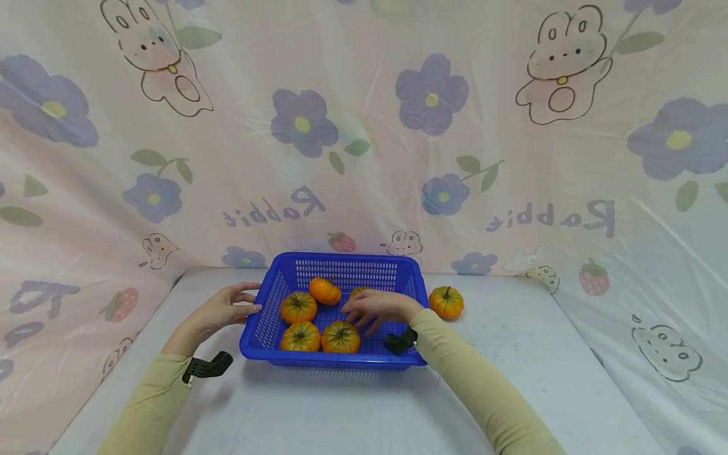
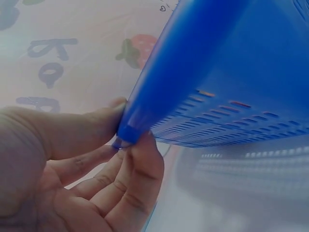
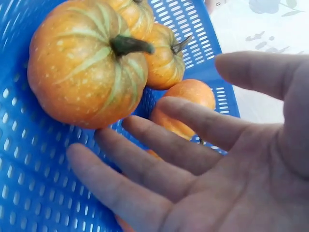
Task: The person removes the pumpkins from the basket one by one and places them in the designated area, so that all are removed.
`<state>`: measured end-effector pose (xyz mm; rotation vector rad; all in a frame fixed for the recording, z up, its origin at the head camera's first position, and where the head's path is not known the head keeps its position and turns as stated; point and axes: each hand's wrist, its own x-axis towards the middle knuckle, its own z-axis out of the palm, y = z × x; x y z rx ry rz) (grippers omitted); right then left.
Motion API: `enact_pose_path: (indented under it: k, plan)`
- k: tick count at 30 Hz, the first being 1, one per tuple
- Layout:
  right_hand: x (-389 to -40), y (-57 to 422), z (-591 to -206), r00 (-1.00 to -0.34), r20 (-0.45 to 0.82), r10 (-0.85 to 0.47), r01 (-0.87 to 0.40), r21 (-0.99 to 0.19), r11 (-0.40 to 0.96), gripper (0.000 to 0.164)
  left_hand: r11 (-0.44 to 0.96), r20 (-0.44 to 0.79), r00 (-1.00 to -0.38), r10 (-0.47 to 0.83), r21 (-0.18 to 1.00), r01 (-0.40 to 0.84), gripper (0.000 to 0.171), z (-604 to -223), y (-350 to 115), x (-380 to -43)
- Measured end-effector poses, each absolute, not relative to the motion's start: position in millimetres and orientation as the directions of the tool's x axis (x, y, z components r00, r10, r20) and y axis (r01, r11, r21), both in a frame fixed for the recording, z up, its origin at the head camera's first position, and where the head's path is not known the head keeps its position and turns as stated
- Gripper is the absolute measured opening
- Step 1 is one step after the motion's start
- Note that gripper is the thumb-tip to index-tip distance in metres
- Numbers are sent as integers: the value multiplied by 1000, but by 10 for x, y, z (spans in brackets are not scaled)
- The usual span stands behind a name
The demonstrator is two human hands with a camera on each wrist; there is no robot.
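Observation:
A blue plastic basket [image 1: 341, 357] with slotted walls stands on the table, holding several small orange pumpkins [image 1: 298, 308] with greenish stripes. My left hand [image 1: 224, 308] pinches the basket's left rim [image 2: 159, 92], thumb on one side and fingers curled under the other. Over the basket's right half, my right hand [image 1: 380, 306] reaches in with loosely spread fingers and holds nothing. Its fingertips [image 3: 104, 137] lie right by a large striped pumpkin [image 3: 87, 63] with a dark stem. Another pumpkin [image 1: 359, 292] is partly hidden behind this hand.
One more pumpkin [image 1: 446, 303] sits on the table just outside the basket's right side. The white tabletop [image 1: 318, 417] runs up to a patterned curtain [image 1: 364, 158] hanging behind and at both sides. Each wrist wears a black camera mount [image 1: 210, 365].

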<state>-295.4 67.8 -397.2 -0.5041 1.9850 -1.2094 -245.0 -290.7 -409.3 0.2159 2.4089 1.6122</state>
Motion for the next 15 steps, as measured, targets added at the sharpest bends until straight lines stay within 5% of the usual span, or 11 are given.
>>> enact_pose_path:
  k: [15]
  plan:
    - [-2988, 600, -4023, -568, -456, -685, 23, -841, 541, 31, 385, -115, -965, 237, 923, -15, 69, -4074, -2893, -2429]
